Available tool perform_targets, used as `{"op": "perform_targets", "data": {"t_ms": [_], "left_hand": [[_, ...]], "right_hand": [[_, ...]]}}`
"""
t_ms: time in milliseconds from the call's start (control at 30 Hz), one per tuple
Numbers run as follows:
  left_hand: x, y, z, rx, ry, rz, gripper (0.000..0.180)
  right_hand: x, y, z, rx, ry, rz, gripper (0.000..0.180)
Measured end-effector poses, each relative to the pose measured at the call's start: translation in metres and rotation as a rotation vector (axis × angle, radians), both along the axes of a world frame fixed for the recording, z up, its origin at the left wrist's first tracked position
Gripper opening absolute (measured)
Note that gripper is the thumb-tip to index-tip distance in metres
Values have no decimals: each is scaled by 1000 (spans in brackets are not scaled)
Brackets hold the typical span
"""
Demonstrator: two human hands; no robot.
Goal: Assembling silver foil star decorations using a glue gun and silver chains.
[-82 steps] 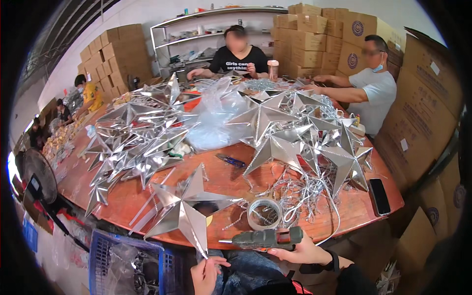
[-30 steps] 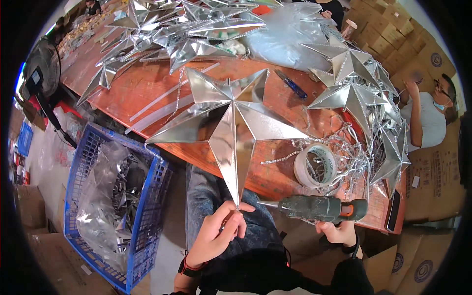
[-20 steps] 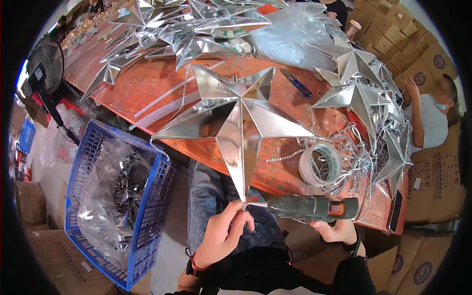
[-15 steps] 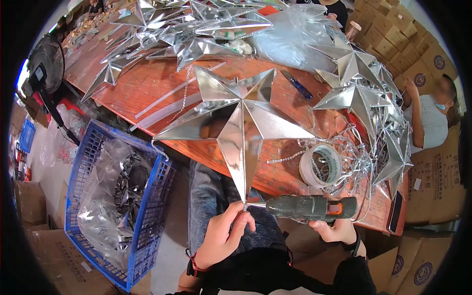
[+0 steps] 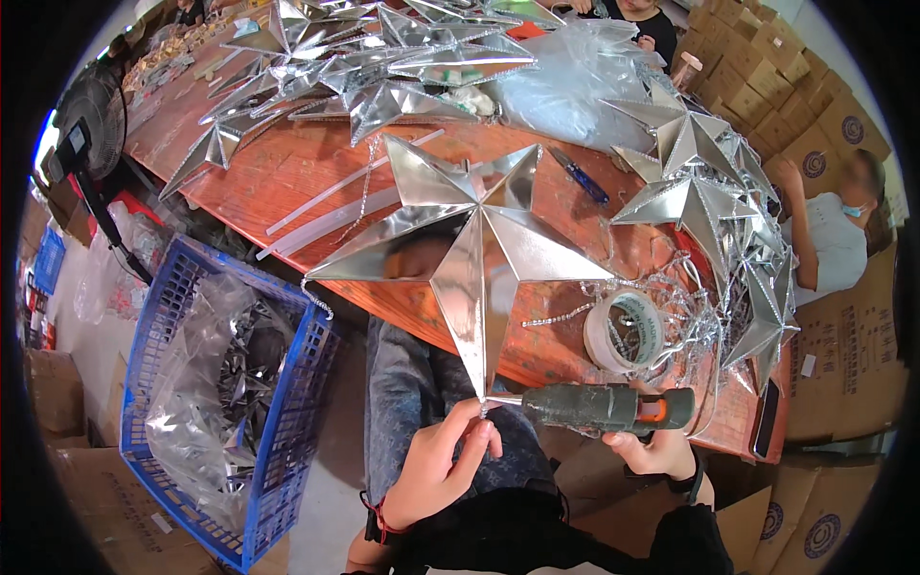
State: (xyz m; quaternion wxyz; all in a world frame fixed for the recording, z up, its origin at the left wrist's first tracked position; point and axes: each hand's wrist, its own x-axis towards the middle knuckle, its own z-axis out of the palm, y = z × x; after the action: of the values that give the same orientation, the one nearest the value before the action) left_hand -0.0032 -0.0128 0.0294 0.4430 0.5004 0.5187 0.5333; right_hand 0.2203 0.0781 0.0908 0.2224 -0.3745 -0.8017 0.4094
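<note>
A large shiny silver star lies on the table's near edge, its lower point reaching out over my lap. Thumb and fingers of my left hand pinch together at that lower tip, where a short bit of bead chain shows. My right hand grips a dark green hot glue gun, lying sideways. Its metal nozzle touches or nearly touches the star's tip beside my left fingers. More bead chain hangs from the star's left point. The glue gun's trigger is hidden.
Finished-looking silver stars pile up at the back and right. Near me on the right are a tape roll, tangled bead chains and a phone. A blue crate stands left; a co-worker sits right.
The star and the rest of the scene have shifted slightly in the picture. Both hands keep their hold, with the nozzle still at the star's lower tip.
</note>
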Motion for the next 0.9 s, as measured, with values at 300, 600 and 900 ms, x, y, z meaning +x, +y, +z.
{"op": "perform_targets", "data": {"t_ms": [300, 600, 900], "left_hand": [[-11, -2, -1, -111, 140, -141, 20], [-20, -10, -26, -129, 234, -140, 17], [-18, -10, -30, -156, 222, -144, 17]], "right_hand": [[-19, 30, 30, 243, -27, 39, 29], [-36, 38, 32, 187, -20, -41, 25], [-36, 40, 25, 187, -9, -48, 28]]}}
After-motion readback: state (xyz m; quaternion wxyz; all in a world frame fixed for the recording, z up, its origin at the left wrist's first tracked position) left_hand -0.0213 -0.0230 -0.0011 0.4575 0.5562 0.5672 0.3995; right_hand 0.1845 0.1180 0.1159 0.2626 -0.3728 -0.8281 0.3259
